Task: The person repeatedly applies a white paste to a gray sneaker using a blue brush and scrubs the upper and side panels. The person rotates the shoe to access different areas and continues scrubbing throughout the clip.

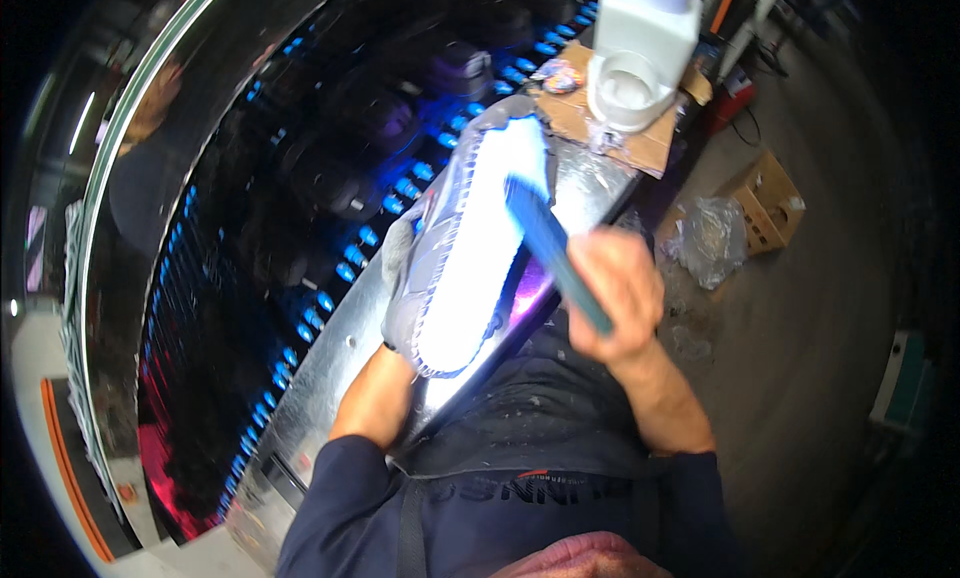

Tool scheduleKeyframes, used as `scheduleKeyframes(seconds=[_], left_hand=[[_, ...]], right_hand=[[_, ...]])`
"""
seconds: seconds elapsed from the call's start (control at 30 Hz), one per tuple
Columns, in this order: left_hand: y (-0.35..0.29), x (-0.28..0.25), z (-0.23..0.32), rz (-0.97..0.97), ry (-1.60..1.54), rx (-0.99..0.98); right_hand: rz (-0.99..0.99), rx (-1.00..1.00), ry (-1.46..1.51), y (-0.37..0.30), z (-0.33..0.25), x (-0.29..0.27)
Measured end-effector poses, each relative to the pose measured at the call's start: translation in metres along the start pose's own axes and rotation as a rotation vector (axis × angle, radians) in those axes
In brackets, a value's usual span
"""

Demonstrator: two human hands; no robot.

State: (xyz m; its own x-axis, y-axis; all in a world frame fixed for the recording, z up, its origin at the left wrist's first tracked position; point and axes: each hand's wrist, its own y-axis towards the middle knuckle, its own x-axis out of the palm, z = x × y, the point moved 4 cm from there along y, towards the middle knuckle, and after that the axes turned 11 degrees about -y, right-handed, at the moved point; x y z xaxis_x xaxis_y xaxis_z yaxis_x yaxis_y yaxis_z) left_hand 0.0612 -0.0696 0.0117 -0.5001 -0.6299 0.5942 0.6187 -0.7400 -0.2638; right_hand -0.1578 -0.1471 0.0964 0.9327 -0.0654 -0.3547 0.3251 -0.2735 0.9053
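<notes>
A grey shoe upper (470, 268) is held with its underside up, and that underside glows bright white and blue, with stitching along its edge. Under and beside its left edge is my left hand (397, 253) in a grey glove, closed on the shoe; most of its fingers are hidden behind it. My right hand (618, 293) is wrapped round the handle of a blue brush (548, 240). The brush's head meets the bright underside near the toe or heel end farther from me; glare hides the bristles. The right hand is slightly blurred.
A metal ledge (345, 343) runs along a dark round machine (330, 168) with rows of blue-lit pieces. At the far right of the ledge, a white plastic container (655, 33) stands on stained cardboard (645, 150). On the floor lie a cardboard box (778, 203) and a clear plastic bag (712, 243).
</notes>
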Motion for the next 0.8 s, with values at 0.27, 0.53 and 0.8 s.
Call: scheduleKeyframes(seconds=[0.27,0.53,0.8], left_hand=[[-0.034,-0.024,0.038,-0.273,-0.484,-0.036],[-0.13,-0.106,0.108,-0.305,-0.697,0.221],[-0.126,-0.268,0.233,0.521,0.237,0.467]], right_hand=[[-0.053,0.8,0.717,-0.023,0.048,0.001],[-0.088,1.065,0.951,-0.045,0.135,0.076],[-0.143,1.076,0.913,-0.078,0.155,0.092]])
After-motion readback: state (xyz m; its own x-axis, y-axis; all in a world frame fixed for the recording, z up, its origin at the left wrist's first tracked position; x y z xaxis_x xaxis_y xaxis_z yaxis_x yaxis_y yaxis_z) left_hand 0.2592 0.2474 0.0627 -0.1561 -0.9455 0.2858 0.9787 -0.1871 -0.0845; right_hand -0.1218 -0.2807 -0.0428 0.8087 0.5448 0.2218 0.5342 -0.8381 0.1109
